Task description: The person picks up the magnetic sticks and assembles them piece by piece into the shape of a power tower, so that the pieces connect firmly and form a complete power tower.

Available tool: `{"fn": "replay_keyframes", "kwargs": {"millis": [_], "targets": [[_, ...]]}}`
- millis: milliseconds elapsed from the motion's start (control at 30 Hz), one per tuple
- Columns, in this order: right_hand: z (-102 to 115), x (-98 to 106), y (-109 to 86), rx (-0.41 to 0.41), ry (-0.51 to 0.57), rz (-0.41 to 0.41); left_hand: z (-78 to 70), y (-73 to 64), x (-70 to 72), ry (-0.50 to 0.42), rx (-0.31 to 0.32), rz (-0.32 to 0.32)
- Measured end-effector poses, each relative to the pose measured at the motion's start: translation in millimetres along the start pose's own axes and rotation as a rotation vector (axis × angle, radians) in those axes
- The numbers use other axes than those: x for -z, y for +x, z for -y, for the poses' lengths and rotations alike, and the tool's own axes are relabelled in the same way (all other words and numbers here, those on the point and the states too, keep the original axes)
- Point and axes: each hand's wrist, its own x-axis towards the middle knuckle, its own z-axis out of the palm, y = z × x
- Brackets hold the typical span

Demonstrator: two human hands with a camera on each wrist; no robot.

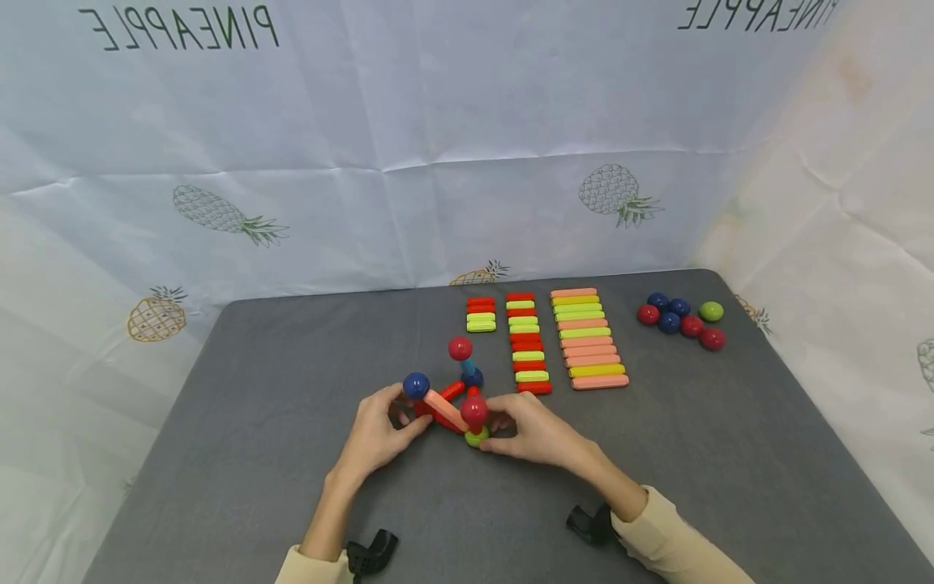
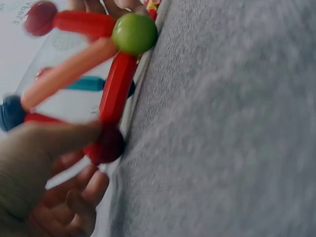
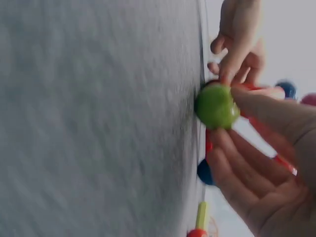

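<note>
The ball-and-stick frame (image 1: 451,415) stands on the grey table (image 1: 292,478), near the person and between two hands. The left hand (image 1: 381,427) pinches the dark red ball (image 2: 109,145) at one low corner, thumb on one side and fingers on the other. The right hand (image 1: 538,431) pinches the green ball (image 1: 477,439) at the next low corner with its thumb and fingertips. Holding two corners like this probably stops the frame from sliding or twisting. A red stick (image 2: 118,88) joins those two balls. A peach stick (image 1: 445,410) slants from the green ball up to a high blue ball (image 1: 416,385), maybe to help the side stay stiff. At the back, a light blue stick (image 1: 469,367) stands up with a red ball (image 1: 460,349) on top. Spare sticks (image 1: 589,350) lie in neat rows, and loose balls (image 1: 680,308) sit together farther right, likely so each kind is easy to find.
</note>
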Motion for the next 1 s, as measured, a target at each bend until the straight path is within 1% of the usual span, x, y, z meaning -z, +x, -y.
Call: {"fn": "replay_keyframes", "kwargs": {"millis": [100, 167, 200, 267, 333, 367, 433, 500, 533, 567, 633, 667, 700, 767, 800, 900, 1000], "targets": [[5, -7, 0.4, 0.000, 0.074, 0.112, -0.4, 0.1, -0.2, 0.010, 0.050, -0.036], [10, -12, 0.8, -0.007, 0.117, 0.199, 0.3, 0.4, 0.0, -0.007, 0.056, -0.027], [11, -14, 0.8, -0.010, 0.120, 0.240, 1.0, 0.4, 0.4, -0.022, 0.052, -0.005], [14, -16, 0.5, -0.001, 0.120, 0.305, 2.5, 0.2, 2.9, -0.058, 0.036, 0.063], [14, -11, -1.8, 0.028, 0.104, 0.342, 4.8, -0.1, 6.5, -0.101, 0.014, 0.147], [13, -5, -4.1, 0.042, 0.099, 0.347, 5.7, -0.6, 9.0, -0.113, 0.005, 0.187], [8, 15, -11.3, 0.070, 0.088, 0.316, 7.4, -1.8, 14.8, -0.127, -0.007, 0.264], [-2, 42, -21.5, 0.050, 0.067, 0.224, 8.0, -3.0, 20.3, -0.130, -0.010, 0.330], [-8, 55, -27.2, 0.018, 0.035, 0.157, 7.9, -3.6, 22.4, -0.121, -0.015, 0.359], [-14, 67, -32.3, -0.011, -0.023, 0.079, 7.5, -4.1, 24.1, -0.105, -0.016, 0.390], [-27, 86, -41.0, -0.096, -0.169, -0.062, 5.9, -4.5, 25.6, -0.089, -0.010, 0.456], [-33, 93, -44.3, -0.146, -0.235, -0.110, 4.6, -4.4, 25.5, -0.078, -0.009, 0.485], [-40, 97, -46.7, -0.186, -0.294, -0.141, 3.4, -4.2, 24.9, -0.067, -0.013, 0.508], [-50, 101, -50.0, -0.236, -0.394, -0.169, 1.2, -3.6, 22.1, -0.049, -0.009, 0.539], [-53, 101, -50.8, -0.256, -0.410, -0.165, 0.1, -3.3, 20.3, -0.048, -0.002, 0.545], [-61, 98, -51.6, -0.270, -0.433, -0.166, -1.7, -2.2, 14.5, -0.023, 0.006, 0.521], [-64, 94, -51.3, -0.251, -0.457, -0.186, -2.1, -1.4, 11.2, -0.016, 0.023, 0.496]]}}
